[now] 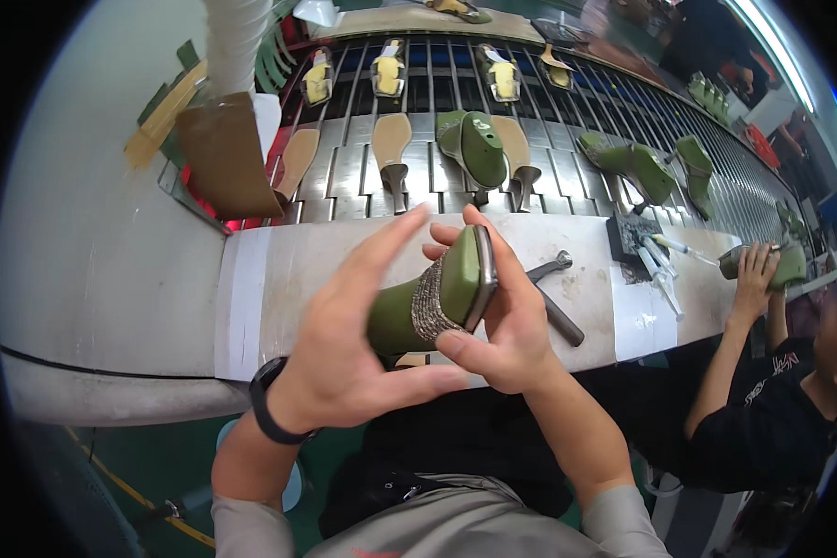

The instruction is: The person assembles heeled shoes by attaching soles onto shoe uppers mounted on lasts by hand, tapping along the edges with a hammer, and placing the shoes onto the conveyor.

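Above the pale bench edge I hold a green shoe last (395, 316) with a woven, glittery strap (428, 302) round it and a dark sole edge at the toe. My right hand (516, 339) grips the toe end, thumb on the near side and fingers round the sole. My left hand (330, 339) is open on the other side, its fingers stretched forward and thumb apart; whether it touches the last is hard to tell. Just right of my hands, a hammer (560, 312) lies on the bench.
Ahead runs a slatted metal conveyor (428, 130) carrying soles with heels (392, 139), green lasts (482, 149) and yellow-lined pieces (389, 70). A black box (628, 244) with syringes (662, 279) sits to the right. Beyond it, a co-worker's hand (753, 279) holds a green last. Brown cardboard (223, 153) stands left.
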Demonstrator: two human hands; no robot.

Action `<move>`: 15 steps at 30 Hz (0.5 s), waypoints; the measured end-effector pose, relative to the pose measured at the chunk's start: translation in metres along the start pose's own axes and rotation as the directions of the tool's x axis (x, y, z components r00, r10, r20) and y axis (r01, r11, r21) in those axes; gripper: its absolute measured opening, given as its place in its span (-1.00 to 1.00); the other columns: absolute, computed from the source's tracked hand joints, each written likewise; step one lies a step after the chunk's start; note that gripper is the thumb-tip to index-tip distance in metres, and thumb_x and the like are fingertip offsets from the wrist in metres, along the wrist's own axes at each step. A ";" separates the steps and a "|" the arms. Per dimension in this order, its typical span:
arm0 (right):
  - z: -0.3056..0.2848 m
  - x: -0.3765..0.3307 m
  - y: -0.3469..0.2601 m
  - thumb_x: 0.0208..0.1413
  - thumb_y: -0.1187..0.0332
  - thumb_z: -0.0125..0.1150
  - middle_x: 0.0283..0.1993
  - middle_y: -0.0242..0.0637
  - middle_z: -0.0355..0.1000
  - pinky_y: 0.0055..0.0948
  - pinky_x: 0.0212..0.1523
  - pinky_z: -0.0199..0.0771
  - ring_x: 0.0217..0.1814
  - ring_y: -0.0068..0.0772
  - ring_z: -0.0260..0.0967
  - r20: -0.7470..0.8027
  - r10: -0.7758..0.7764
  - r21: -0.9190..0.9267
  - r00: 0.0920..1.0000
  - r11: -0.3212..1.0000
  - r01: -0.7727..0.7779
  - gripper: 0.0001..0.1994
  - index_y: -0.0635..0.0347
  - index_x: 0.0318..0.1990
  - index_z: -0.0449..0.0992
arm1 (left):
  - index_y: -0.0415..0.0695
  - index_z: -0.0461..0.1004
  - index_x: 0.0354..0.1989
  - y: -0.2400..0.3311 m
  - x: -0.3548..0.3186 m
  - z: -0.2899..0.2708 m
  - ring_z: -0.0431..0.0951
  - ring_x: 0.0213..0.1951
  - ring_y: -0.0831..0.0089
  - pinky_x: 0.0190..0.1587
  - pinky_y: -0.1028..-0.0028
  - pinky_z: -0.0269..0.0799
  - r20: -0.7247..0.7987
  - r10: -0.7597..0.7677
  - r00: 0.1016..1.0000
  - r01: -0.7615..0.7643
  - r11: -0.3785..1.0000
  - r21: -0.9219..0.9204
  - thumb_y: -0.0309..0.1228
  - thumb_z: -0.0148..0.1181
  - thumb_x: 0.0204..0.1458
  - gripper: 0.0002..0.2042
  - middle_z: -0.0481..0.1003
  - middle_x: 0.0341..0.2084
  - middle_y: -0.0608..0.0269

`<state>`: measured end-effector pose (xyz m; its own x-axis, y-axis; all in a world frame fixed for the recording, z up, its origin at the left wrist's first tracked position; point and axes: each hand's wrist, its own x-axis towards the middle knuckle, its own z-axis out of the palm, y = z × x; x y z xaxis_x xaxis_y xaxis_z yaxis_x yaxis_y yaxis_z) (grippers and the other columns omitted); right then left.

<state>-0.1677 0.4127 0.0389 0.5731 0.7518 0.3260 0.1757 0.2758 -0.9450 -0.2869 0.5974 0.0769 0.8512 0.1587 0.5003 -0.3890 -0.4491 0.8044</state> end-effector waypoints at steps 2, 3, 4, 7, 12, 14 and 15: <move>0.000 -0.003 -0.002 0.03 0.35 0.58 0.56 0.08 0.20 -0.04 0.50 0.32 0.59 -0.05 0.22 0.034 0.006 -0.026 0.999 1.000 -0.005 0.13 0.37 0.63 -0.12 | -0.32 0.22 0.49 0.004 0.022 0.009 0.29 0.50 -0.03 0.49 0.15 0.20 0.172 0.092 0.981 -0.110 0.989 0.096 -0.08 0.66 -0.10 0.03 0.29 0.45 -0.23; -0.002 -0.004 -0.004 0.02 0.36 0.58 0.57 0.10 0.19 -0.04 0.50 0.31 0.61 -0.01 0.20 0.053 0.001 -0.047 0.999 0.999 0.001 0.11 0.41 0.62 -0.08 | -0.32 0.22 0.49 0.005 0.027 0.012 0.29 0.50 -0.03 0.49 0.15 0.20 0.160 0.090 0.983 -0.105 0.990 0.093 -0.08 0.66 -0.10 0.03 0.29 0.45 -0.23; -0.007 -0.002 -0.008 0.02 0.36 0.58 0.57 0.10 0.19 -0.04 0.50 0.31 0.61 -0.01 0.20 0.062 0.007 -0.052 0.998 0.999 -0.004 0.11 0.41 0.62 -0.08 | -0.30 0.30 0.42 0.006 0.031 0.014 0.36 0.44 -0.03 0.44 0.17 0.27 0.167 0.070 0.984 -0.086 0.992 0.095 -0.13 0.67 -0.12 -0.05 0.33 0.41 -0.22; -0.014 0.002 -0.033 -0.06 0.36 0.58 0.46 0.20 0.33 -0.08 0.44 0.37 0.52 0.22 0.29 0.244 0.001 -0.554 0.970 0.821 0.138 -0.13 0.46 0.44 0.33 | -0.24 0.40 0.26 0.001 0.033 0.011 0.51 0.27 0.03 0.31 0.23 0.39 0.173 0.039 0.984 -0.053 0.996 0.075 -0.23 0.67 -0.15 -0.21 0.44 0.26 -0.14; -0.049 -0.020 -0.021 -0.03 0.44 0.48 0.30 0.11 0.45 -0.02 0.25 0.47 0.28 0.14 0.45 0.060 0.055 -0.856 0.997 0.516 0.023 -0.38 0.31 0.27 0.54 | -0.20 0.43 0.02 0.003 0.026 0.000 0.57 -0.08 0.25 0.05 0.34 0.49 0.081 -0.001 0.997 -0.010 0.991 0.131 -0.31 0.67 -0.18 -0.39 0.53 -0.10 0.13; -0.059 -0.034 0.004 -0.02 0.48 0.43 0.26 0.08 0.46 -0.02 0.17 0.51 0.19 0.11 0.48 -0.130 0.034 -0.953 0.991 0.272 -0.134 -0.44 0.27 0.23 0.59 | -0.18 0.42 -0.01 0.001 0.027 -0.002 0.52 -0.14 0.32 -0.01 0.37 0.47 0.024 0.017 1.000 -0.020 0.993 0.117 -0.32 0.66 -0.18 -0.41 0.48 -0.19 0.21; -0.063 -0.038 0.018 -0.03 0.51 0.40 0.22 0.06 0.45 -0.05 0.10 0.52 0.11 0.09 0.48 -0.110 0.000 -0.980 0.994 0.168 -0.109 -0.44 0.27 0.23 0.58 | -0.17 0.42 -0.03 0.002 0.027 -0.003 0.51 -0.15 0.36 -0.02 0.38 0.47 0.009 0.007 1.000 -0.008 0.995 0.103 -0.33 0.66 -0.19 -0.41 0.48 -0.20 0.21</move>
<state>-0.1364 0.3514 0.0076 0.6578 0.6815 0.3207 0.7515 -0.6222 -0.2194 -0.2656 0.6031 0.0928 0.8515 0.1474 0.5032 -0.3574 -0.5390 0.7627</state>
